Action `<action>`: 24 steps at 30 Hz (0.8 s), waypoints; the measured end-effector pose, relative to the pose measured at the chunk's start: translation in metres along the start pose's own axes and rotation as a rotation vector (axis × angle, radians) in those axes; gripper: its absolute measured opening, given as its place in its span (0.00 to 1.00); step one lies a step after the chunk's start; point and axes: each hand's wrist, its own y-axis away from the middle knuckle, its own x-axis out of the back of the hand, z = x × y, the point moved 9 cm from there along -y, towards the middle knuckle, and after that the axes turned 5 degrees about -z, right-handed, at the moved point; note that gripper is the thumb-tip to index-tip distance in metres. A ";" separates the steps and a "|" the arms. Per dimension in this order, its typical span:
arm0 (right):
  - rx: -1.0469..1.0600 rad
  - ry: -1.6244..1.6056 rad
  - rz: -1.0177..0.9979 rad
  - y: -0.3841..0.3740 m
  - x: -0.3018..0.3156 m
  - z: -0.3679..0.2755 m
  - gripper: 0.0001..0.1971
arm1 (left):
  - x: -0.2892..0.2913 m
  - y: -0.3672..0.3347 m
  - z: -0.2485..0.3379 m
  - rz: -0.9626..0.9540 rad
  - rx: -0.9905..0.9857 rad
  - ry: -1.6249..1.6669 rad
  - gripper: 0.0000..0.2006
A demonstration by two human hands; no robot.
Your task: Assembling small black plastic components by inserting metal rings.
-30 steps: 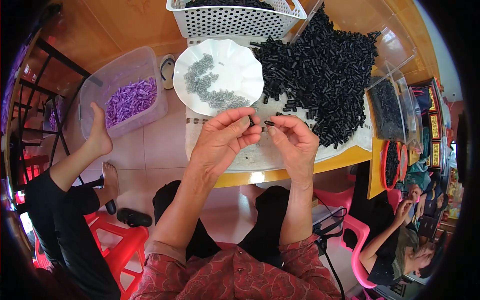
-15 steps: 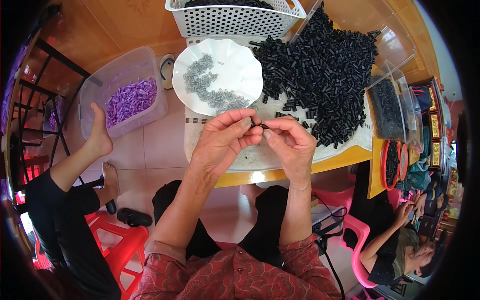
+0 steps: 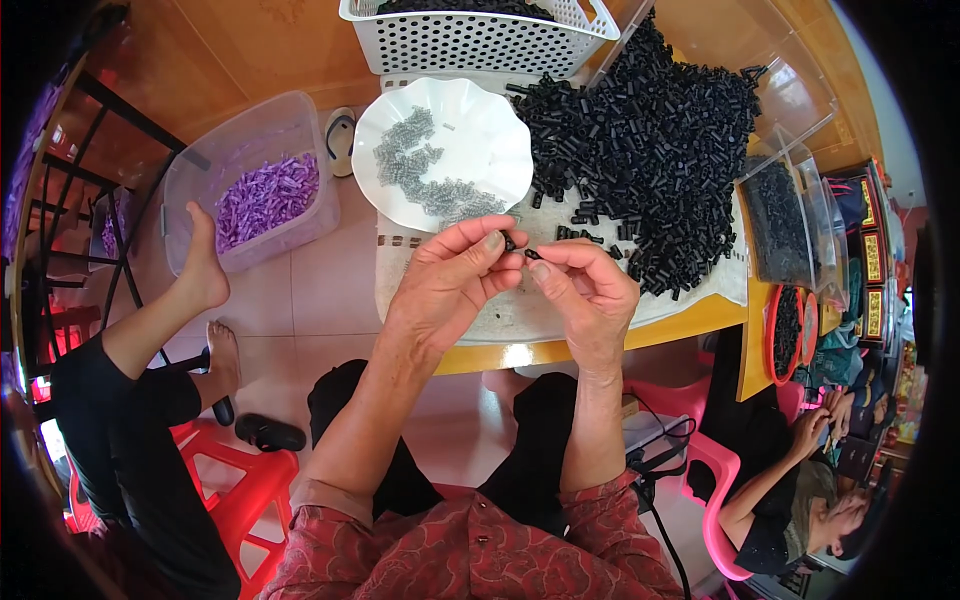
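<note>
Over the near edge of the cloth, my left hand [image 3: 455,265] pinches a small black plastic piece [image 3: 508,241] between thumb and forefinger. My right hand [image 3: 585,290] grips another small black piece [image 3: 532,254] at its fingertips, close beside the first with a narrow gap. Just beyond my left hand is a white scalloped plate [image 3: 490,130] with many small metal springs [image 3: 405,165] on it. A large heap of short black plastic tubes [image 3: 650,150] spreads over the cloth past my right hand.
A white perforated basket [image 3: 480,45] of black parts stands at the back. A clear tub [image 3: 180,215] of purple pieces sits at the left, near another person's bare foot [image 3: 205,265]. At right are a clear bin [image 3: 780,215], a red-rimmed bowl [image 3: 770,335] and another seated person.
My right hand has drawn slightly to the right, so the two black pieces are a little farther apart. The whole view has shifted a bit.
</note>
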 end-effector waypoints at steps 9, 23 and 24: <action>0.144 0.162 0.020 0.000 -0.005 -0.006 0.06 | 0.005 0.000 -0.004 -0.001 0.012 0.006 0.12; 0.181 0.281 0.091 0.002 -0.004 -0.008 0.07 | 0.000 -0.002 -0.006 -0.041 -0.041 -0.026 0.12; 0.196 0.292 0.102 0.002 -0.003 -0.009 0.07 | 0.000 -0.002 -0.006 -0.045 -0.052 -0.032 0.12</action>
